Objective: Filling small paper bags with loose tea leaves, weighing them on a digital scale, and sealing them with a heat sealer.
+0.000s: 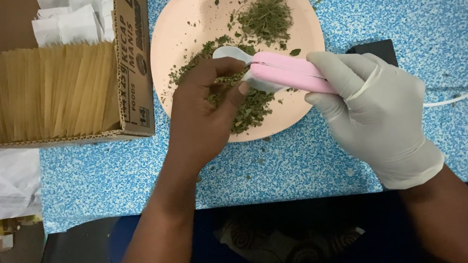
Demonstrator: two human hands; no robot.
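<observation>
Over the peach plate [179, 21], our bare left hand [206, 114] pinches a small white sachet [232, 55] amid the dried green herbs [255, 106]; our gloved right hand [377, 105] grips a pink sealer [290, 73] closing on its edge. Plenty of herbs remain loose; empty sachets wait in the cardboard box [134, 72] left of the plate.

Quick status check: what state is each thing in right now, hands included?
Left hand: bare, fingers pinching a small white sachet over the plate.
Right hand: gloved, gripping the pink sealer.
Pink sealer: jaws around the sachet's edge.
White sachet: partly hidden.
Plate: scattered with dried green herbs.
Cardboard box: open, filled with tan envelopes.
</observation>
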